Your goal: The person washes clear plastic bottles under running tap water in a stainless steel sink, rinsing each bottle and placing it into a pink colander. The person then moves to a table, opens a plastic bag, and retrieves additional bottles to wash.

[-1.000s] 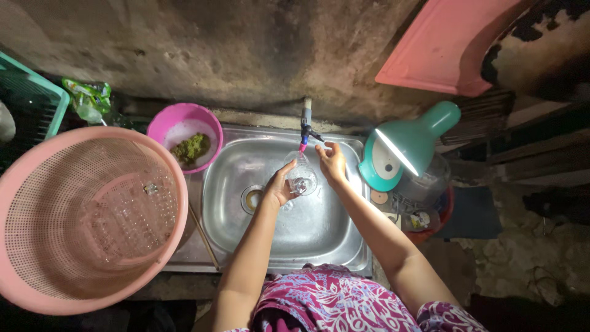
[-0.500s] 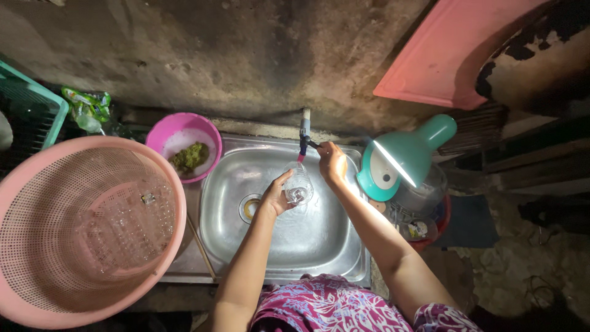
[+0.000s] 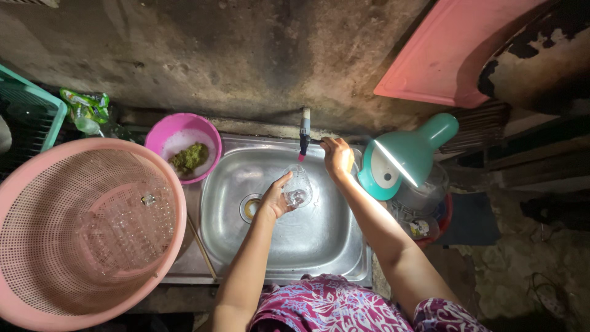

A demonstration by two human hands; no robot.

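Steel sink [image 3: 319,246], glass [image 3: 298,186] in left hand [image 3: 275,198], right hand [image 3: 337,157] on tap [image 3: 304,132]

bare arms, purple floral garment [image 3: 332,307]

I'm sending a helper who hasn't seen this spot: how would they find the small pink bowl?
Start at the steel sink below the wall tap. Just off its far left corner stands the pink bowl, between the sink and the big pink basket. Unlike the meshed basket, it is small, solid-walled, and holds a greenish clump.
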